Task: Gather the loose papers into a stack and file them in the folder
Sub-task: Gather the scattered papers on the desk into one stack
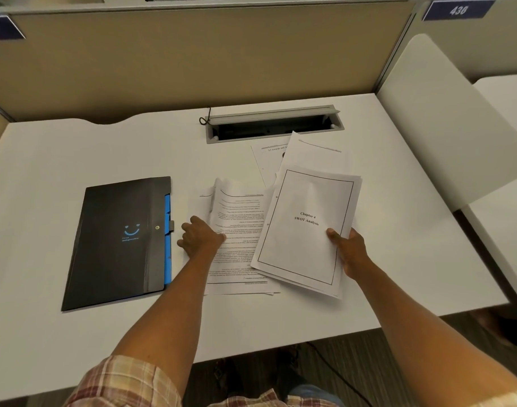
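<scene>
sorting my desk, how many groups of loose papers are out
3, though sheets overlap and some may be hidden: a bundle in the right hand, a pile under the left hand, sheets behind by the cable slot.

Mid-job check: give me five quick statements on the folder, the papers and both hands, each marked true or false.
1. The black folder lies closed on the desk. True.
2. The right hand is empty. False: it holds the sheaf topped by the "Chapter 4 SWOT Analysis" page.
3. The left hand rests on the folder. False: it is on the text pages beside it.
4. Some sheets lie apart near the cable tray. True.
5. All papers are already filed. False: none is in the folder.
</scene>
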Demonstrator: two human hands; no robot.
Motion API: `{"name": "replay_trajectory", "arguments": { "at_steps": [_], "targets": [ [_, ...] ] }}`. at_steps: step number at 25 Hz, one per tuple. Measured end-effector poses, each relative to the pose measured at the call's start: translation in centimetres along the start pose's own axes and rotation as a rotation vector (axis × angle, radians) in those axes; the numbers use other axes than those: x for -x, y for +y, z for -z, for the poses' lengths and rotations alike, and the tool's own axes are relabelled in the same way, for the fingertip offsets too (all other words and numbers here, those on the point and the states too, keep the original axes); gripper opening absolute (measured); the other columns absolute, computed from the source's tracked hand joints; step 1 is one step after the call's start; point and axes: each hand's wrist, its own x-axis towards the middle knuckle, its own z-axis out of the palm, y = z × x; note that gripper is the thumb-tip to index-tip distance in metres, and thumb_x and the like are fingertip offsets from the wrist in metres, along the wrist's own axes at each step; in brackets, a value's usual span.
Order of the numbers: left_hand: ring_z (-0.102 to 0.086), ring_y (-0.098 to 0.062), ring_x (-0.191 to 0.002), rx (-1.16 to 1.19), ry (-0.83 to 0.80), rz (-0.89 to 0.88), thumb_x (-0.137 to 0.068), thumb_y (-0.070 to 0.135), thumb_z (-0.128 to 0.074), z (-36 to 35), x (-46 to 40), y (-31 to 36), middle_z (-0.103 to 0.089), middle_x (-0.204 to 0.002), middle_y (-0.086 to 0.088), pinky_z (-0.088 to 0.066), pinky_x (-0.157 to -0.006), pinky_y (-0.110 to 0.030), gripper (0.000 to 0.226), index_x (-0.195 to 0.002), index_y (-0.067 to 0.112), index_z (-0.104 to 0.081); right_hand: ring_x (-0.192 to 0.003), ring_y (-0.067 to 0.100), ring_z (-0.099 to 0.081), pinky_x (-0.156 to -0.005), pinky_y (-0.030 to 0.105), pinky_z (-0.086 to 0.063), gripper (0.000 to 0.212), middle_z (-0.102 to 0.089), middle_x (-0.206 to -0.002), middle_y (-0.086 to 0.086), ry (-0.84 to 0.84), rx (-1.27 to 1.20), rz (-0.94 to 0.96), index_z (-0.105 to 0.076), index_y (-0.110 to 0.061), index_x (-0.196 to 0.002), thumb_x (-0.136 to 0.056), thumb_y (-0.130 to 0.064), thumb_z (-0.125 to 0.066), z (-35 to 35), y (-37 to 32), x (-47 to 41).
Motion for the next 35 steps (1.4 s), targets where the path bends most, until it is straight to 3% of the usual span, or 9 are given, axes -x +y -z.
{"name": "replay_trajectory", "arguments": {
  "at_steps": [5, 8, 13, 19, 23, 25, 28, 31, 35],
  "targets": [
    [-0.044, -0.037, -0.122, -0.049, 0.029, -0.002, -0.067, 0.053, -0.081, 0.0, 0.3, -0.3, -0.046, -0.129, -0.013, -0.036, -0.101, -0.051, 0.066, -0.120, 0.020, -0.057, -0.089, 0.023, -0.070, -0.072, 0.033, -0.056, 0.027, -0.071, -0.106, 0.007, 0.011, 0.035, -0.018, -0.064, -0.016, -0.112, -0.087, -0.018, -0.073, -0.4, 0.4, -0.4],
    [-0.044, -0.037, -0.123, -0.038, 0.015, 0.001, -0.068, 0.054, -0.079, 0.0, 0.4, -0.3, -0.044, -0.132, -0.014, -0.038, -0.099, -0.051, 0.069, -0.123, 0.020, -0.054, -0.097, 0.029, -0.068, -0.082, 0.040, -0.055, 0.041, -0.070, -0.111, 0.010, 0.006, 0.030, -0.030, -0.059, -0.009, -0.125, -0.087, -0.017, -0.072, -0.6, 0.5, -0.4],
    [-0.039, -0.043, -0.131, 0.091, 0.035, 0.096, -0.074, 0.072, -0.061, 0.5, 0.1, -0.1, -0.031, -0.149, -0.019, -0.035, -0.102, -0.055, 0.092, -0.138, 0.010, -0.037, -0.086, 0.019, -0.069, -0.069, 0.030, -0.055, 0.030, -0.071, -0.104, 0.005, -0.011, 0.006, -0.022, -0.062, -0.016, -0.116, -0.088, -0.014, -0.071, -1.2, 0.3, -0.2],
    [-0.045, -0.038, -0.128, -0.019, 0.049, 0.103, -0.076, 0.061, -0.070, 0.0, 0.5, -0.5, -0.036, -0.145, -0.019, -0.038, -0.103, -0.050, 0.085, -0.133, 0.005, -0.041, -0.077, 0.013, -0.070, -0.059, 0.026, -0.057, 0.014, -0.072, -0.097, 0.001, -0.018, 0.068, -0.033, -0.066, -0.024, -0.096, -0.087, -0.015, -0.072, -1.4, 0.7, -0.3],
    [-0.049, -0.035, -0.121, 0.074, 0.059, 0.129, -0.083, 0.058, -0.062, -0.2, 0.6, 0.3, -0.045, -0.136, -0.018, -0.039, -0.099, -0.047, 0.071, -0.127, 0.004, -0.049, -0.098, 0.031, -0.068, -0.089, 0.047, -0.056, 0.036, -0.071, -0.111, 0.010, -0.046, 0.254, -0.043, -0.065, -0.012, -0.119, -0.085, -0.019, -0.074, -1.7, 1.7, -0.6],
    [-0.051, -0.034, -0.117, 0.155, 0.039, 0.130, -0.085, 0.056, -0.061, -0.3, 0.5, 0.7, -0.047, -0.131, -0.017, -0.041, -0.097, -0.046, 0.065, -0.124, 0.005, -0.053, -0.102, 0.034, -0.066, -0.093, 0.050, -0.054, 0.040, -0.070, -0.113, 0.011, -0.056, 0.344, -0.028, -0.063, -0.010, -0.122, -0.085, -0.019, -0.074, -2.2, 1.9, -0.6],
    [-0.055, -0.033, -0.111, 0.269, 0.007, 0.049, -0.085, 0.052, -0.063, -0.6, 0.4, 0.8, -0.053, -0.124, -0.015, -0.047, -0.095, -0.046, 0.058, -0.123, 0.009, -0.054, -0.099, 0.034, -0.067, -0.092, 0.050, -0.055, 0.035, -0.071, -0.109, 0.013, -0.083, 0.398, -0.019, -0.065, -0.010, -0.118, -0.085, -0.018, -0.073, -2.8, 1.7, -0.9],
    [-0.058, -0.030, -0.102, 0.355, 0.079, -0.131, -0.084, 0.048, -0.066, -0.8, 0.6, 0.7, -0.058, -0.111, -0.012, -0.051, -0.090, -0.046, 0.047, -0.113, 0.012, -0.057, -0.095, 0.033, -0.068, -0.090, 0.048, -0.056, 0.032, -0.072, -0.106, 0.012, -0.076, 0.422, -0.028, -0.065, -0.012, -0.116, -0.085, -0.018, -0.073, -2.8, 1.6, -1.1],
    [-0.054, -0.026, -0.105, 0.208, 0.265, -0.323, -0.085, 0.050, -0.064, -1.3, 1.1, 0.6, -0.058, -0.114, -0.008, -0.047, -0.089, -0.039, 0.046, -0.114, 0.015, -0.062, -0.092, 0.029, -0.067, -0.088, 0.044, -0.056, 0.034, -0.071, -0.101, 0.007, -0.071, 0.431, -0.049, -0.065, -0.013, -0.117, -0.084, -0.019, -0.074, -2.8, 1.7, -1.1]
  ]
}}
